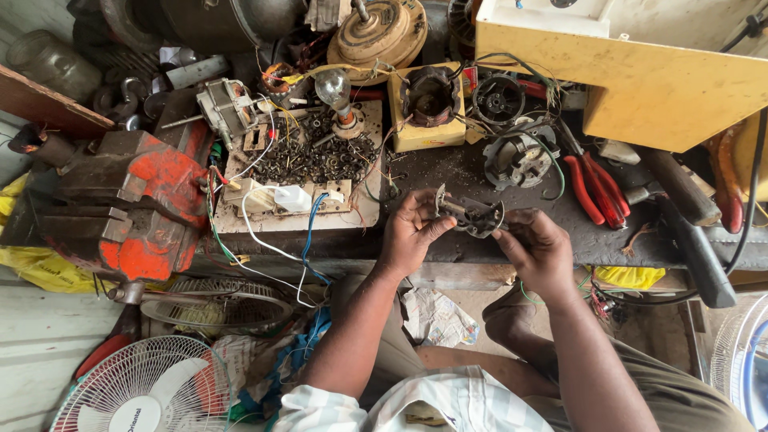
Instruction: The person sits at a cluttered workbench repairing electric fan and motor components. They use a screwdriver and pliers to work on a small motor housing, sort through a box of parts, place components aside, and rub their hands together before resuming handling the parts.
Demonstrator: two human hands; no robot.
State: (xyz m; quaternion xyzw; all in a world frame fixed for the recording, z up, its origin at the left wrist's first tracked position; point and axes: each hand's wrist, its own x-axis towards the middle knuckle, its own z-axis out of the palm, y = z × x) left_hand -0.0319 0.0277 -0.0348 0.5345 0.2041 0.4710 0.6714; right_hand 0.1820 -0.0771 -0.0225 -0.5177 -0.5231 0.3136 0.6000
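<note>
A small dark metal motor part (474, 216), round with a jutting bracket, sits just above the grimy black workbench (448, 172), pinched between both hands: the left hand (410, 232) grips its bracket end, the right hand (534, 246) curls round its rim. Behind lie red-handled pliers (596, 188), a copper-wound stator on a yellow block (430, 108), and a chipped orange vise (132, 208) off left.
</note>
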